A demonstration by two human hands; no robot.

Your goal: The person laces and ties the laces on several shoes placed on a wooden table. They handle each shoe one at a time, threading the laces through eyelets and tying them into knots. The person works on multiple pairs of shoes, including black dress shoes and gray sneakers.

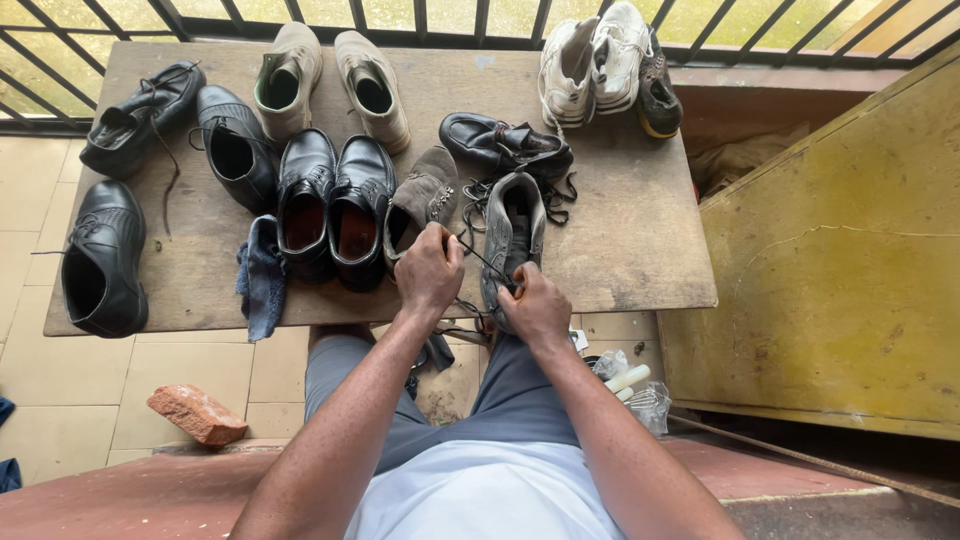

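Gripping a black shoelace [478, 255], your left hand [428, 272] is pinched shut; your right hand [537, 305] closes on the grey shoe [512, 232] at the wooden table [620, 230] near edge.

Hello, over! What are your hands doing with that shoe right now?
Left hand pinching black lace, pulled taut. Right hand gripping grey shoe at table edge. Brown shoe crowds close beside.

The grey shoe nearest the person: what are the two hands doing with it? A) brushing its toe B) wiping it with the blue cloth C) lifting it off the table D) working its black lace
D: the left hand pulls a black lace taut from the grey shoe, while the right hand steadies its heel end.
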